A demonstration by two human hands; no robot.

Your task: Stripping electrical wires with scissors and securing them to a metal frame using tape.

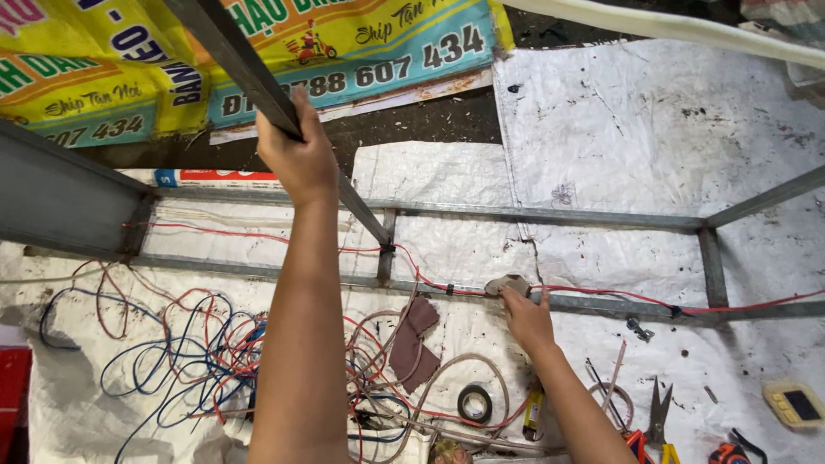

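My left hand (296,150) is raised and closed around a dark slanted metal bar (232,51) of a grey welded steel frame (550,215). My right hand (524,314) reaches down to the frame's near rail (601,302) and presses a small beige piece (509,283) against it, right where a red wire (619,295) runs along the rail. The red wire is held to the frame by dark ties.
White woven sheets (653,129) cover the ground. A tangle of red, blue and white wires (189,352) lies at lower left, with a roll of black tape (474,402), a brown rag (414,339), scissors (658,411), pliers and a small yellow device (795,404). A printed banner (369,43) lies at the top.
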